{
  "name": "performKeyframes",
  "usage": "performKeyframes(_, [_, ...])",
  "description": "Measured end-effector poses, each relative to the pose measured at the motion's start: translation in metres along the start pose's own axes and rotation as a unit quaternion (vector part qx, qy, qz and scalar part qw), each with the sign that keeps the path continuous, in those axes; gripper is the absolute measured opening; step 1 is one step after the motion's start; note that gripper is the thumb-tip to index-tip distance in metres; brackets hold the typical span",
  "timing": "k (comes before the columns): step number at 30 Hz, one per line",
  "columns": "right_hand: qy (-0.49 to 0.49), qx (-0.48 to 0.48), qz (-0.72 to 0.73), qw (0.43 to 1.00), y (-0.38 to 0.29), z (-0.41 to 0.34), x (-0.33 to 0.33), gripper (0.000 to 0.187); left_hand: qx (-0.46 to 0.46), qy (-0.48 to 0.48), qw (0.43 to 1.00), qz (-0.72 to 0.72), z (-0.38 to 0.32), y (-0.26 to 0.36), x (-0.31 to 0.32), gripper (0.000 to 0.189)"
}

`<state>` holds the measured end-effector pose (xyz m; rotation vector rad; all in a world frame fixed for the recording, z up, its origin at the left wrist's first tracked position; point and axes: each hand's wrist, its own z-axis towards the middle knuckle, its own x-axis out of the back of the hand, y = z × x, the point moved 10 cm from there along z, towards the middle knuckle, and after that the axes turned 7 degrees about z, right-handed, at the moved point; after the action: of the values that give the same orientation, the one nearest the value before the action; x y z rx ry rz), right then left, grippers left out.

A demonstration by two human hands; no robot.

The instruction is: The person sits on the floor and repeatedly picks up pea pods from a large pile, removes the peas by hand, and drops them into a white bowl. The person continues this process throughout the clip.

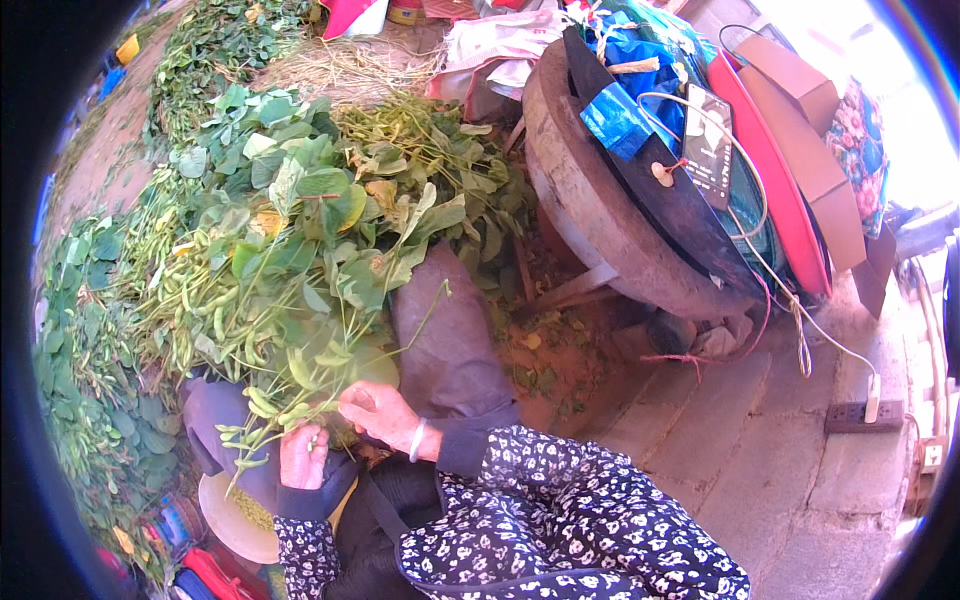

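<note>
My right hand (379,411), with a pale bangle at its wrist, grips the stem of a bean plant (298,369) above my lap. Plump green pods (261,405) hang from that plant just over my left hand (302,457). My left fingers are curled with a small green piece, seemingly a pod, pinched in them; its exact shape is hidden. Beside my left forearm, a pale basin (217,517) holds light green beans (253,511). A large heap of leafy bean plants (225,285) reaches up against my knees.
At right leans a round, worn tabletop or tub (551,142) on legs, bearing blue plastic sheeting (619,120) and a smartphone (709,142). Its white cable runs to a power strip (844,417) on the block wall (750,465). Cardboard boxes (802,142) stand beyond; a sack (499,45) lies ahead.
</note>
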<state>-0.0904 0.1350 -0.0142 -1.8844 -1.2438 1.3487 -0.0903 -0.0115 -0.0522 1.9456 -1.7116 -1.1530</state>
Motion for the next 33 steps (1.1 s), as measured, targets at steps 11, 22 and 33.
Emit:
performKeyframes(11, [-0.011,0.213,-0.342,0.915,-0.057,-0.019,-0.016,0.017,-0.004,-0.022,0.999,0.034,-0.019,-0.001,-0.045,0.018])
performKeyframes(22, [-0.056,0.092,-0.281,0.954,-0.023,-0.013,-0.008,0.020,-0.031,0.060,0.986,0.153,-0.020,0.005,-0.037,0.012])
performKeyframes(33, [-0.055,0.157,-0.299,0.940,-0.024,-0.026,-0.013,0.020,-0.072,0.074,0.991,0.090,-0.019,0.004,-0.037,0.016])
